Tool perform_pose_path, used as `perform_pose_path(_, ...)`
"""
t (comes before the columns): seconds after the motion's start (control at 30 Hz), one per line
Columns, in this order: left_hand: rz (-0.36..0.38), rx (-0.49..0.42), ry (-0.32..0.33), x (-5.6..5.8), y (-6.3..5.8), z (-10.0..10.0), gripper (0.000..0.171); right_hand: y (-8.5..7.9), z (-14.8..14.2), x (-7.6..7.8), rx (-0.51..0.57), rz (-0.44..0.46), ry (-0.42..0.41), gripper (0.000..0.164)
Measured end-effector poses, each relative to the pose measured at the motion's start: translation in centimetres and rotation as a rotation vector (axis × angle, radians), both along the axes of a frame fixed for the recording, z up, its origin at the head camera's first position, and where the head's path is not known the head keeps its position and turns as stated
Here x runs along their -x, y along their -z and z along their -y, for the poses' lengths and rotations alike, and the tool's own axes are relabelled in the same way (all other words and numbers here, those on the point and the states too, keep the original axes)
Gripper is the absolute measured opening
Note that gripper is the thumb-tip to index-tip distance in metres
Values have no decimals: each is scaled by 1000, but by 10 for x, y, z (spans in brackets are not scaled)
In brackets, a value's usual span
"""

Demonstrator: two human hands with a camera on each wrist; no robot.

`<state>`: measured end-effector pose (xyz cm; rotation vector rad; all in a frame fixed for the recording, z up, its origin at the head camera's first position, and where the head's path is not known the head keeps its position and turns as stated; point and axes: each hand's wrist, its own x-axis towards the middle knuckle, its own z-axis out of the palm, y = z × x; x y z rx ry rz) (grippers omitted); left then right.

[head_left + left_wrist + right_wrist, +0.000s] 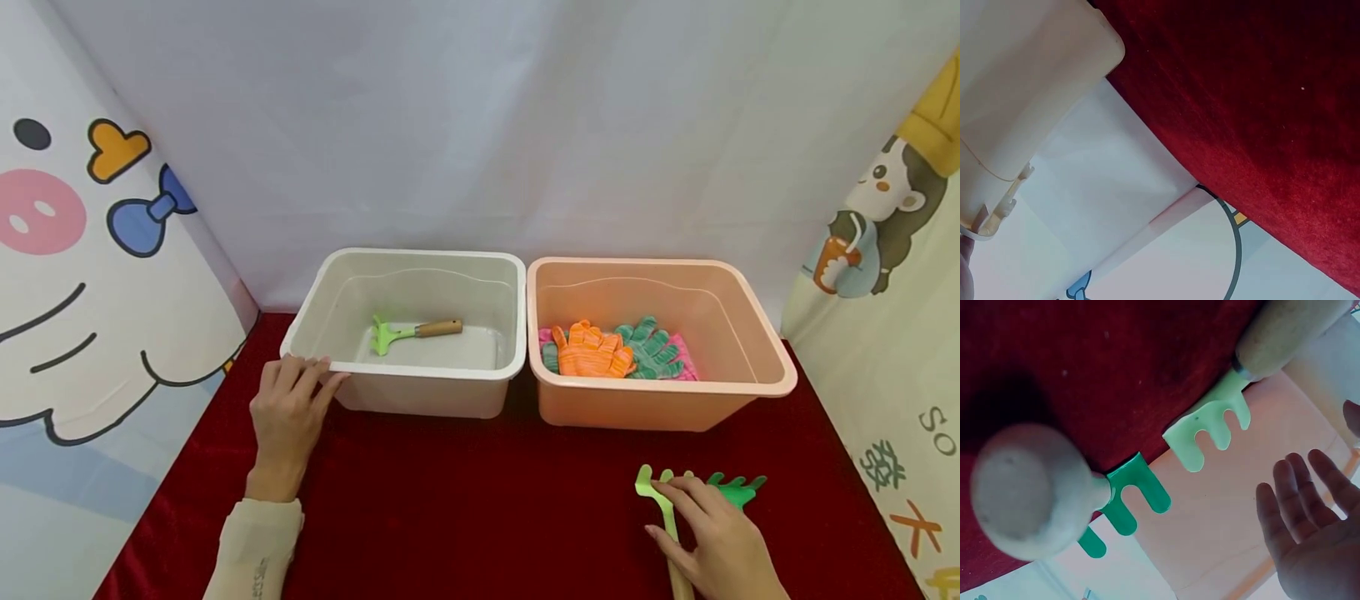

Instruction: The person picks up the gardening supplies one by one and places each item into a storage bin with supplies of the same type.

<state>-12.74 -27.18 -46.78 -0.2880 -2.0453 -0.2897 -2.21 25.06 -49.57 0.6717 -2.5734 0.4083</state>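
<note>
My left hand grips the rim at the front left corner of a white plastic bin. A light green hand rake with a wooden handle lies inside that bin. Over the red cloth at the right, my right hand hovers with its fingers extended, holding nothing. Beneath and beside it lie a second light green hand rake and a dark green hand rake, both with wooden handles. In the right wrist view the fingers are apart from both rakes.
A peach plastic bin stands beside the white one. It holds orange gloves, green gloves and something pink. Red cloth covers the table. Printed curtains hang at both sides, with a white sheet behind.
</note>
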Motion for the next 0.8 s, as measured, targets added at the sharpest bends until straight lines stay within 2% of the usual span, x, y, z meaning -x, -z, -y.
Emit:
perform_pose_path(0.13,0,-1,-3,0,0,0,46,1,1,-5,-44,46,30,62)
perform_pose_path(0.3,2,-14,-4,0,2,0,47,1,3,-13,-122,263,129,71)
perform_pose_path(0.4,4,-26,-2,-1,3,1,47,3,3,-16,-164,363,152,76)
perform_pose_path(0.63,6,-58,6,-1,5,2,45,13,-1,-25,-200,485,126,81)
perform_pose_path(0.7,3,-72,14,-1,5,3,42,18,-2,-26,-224,517,93,72)
perform_pose_path(0.8,0,-91,29,0,6,5,38,24,-3,-27,-249,519,36,56)
